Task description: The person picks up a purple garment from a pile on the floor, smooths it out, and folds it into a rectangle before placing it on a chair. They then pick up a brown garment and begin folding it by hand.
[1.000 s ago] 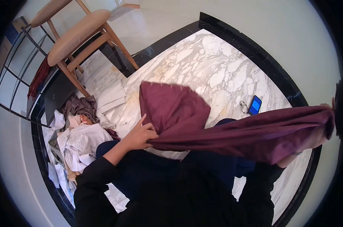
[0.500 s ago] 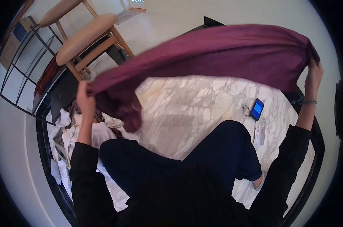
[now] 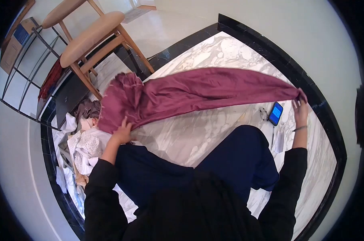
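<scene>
A long maroon cloth (image 3: pixel 198 90) stretches across the marble floor in front of my legs, its left end bunched with a stitched edge and its right end gathered to a narrow tip. My left hand (image 3: pixel 123 131) rests on the lower edge of the bunched part, fingers spread. At the far right my right hand (image 3: pixel 300 108) is closed round the cloth's narrow end. Just inside my right hand, a phone (image 3: pixel 276 114) with a lit blue screen lies on the floor beside a beaded string (image 3: pixel 264 114).
White and lace garments (image 3: pixel 85 148) are heaped at the left. A wooden chair (image 3: pixel 93 38) and a black metal rack (image 3: pixel 25 86) stand at the upper left. Small white papers (image 3: pixel 278 140) lie below the phone. A black border (image 3: pixel 262 38) edges the marble.
Both hands have come down, and the raised cloth now lies lower, near the floor. My left hand has moved right and its fingers have opened; my right hand has moved inward.
</scene>
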A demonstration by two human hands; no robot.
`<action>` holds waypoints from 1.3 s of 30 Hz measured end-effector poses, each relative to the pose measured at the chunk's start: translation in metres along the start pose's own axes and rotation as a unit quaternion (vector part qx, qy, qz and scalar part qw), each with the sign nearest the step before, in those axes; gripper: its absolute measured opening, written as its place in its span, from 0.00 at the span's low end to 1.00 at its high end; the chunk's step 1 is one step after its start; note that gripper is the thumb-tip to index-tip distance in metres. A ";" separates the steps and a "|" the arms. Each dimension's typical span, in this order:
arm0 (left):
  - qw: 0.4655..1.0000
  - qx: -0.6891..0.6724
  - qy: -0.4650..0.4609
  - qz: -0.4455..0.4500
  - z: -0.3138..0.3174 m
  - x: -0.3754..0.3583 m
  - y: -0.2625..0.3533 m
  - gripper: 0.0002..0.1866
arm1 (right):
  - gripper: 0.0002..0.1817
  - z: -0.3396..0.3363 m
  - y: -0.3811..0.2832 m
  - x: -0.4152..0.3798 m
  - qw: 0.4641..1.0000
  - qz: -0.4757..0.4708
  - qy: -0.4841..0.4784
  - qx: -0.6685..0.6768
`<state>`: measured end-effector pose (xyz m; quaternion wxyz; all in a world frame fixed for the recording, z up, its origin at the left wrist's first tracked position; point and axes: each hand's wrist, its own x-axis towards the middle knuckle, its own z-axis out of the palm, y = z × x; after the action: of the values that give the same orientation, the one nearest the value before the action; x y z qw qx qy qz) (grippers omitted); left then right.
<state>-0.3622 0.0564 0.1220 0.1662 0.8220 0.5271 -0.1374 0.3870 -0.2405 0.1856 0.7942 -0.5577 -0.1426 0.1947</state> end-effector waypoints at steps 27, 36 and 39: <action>0.966 -0.019 0.178 0.184 0.075 0.128 0.137 0.34 | 0.20 0.039 0.167 -0.109 0.973 0.025 -0.072 -0.217; 0.967 -0.126 0.157 -0.156 0.060 0.143 0.104 0.24 | 0.17 0.005 0.186 -0.093 0.987 0.064 0.080 -0.124; 0.951 -0.145 0.209 -0.174 0.054 0.136 0.103 0.24 | 0.18 -0.002 0.190 -0.091 0.984 0.093 0.123 -0.085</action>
<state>-0.2154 0.1056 0.0318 0.1431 0.6945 0.6994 0.0890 0.2787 -0.2275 0.0052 0.7340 -0.6534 -0.0072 0.1849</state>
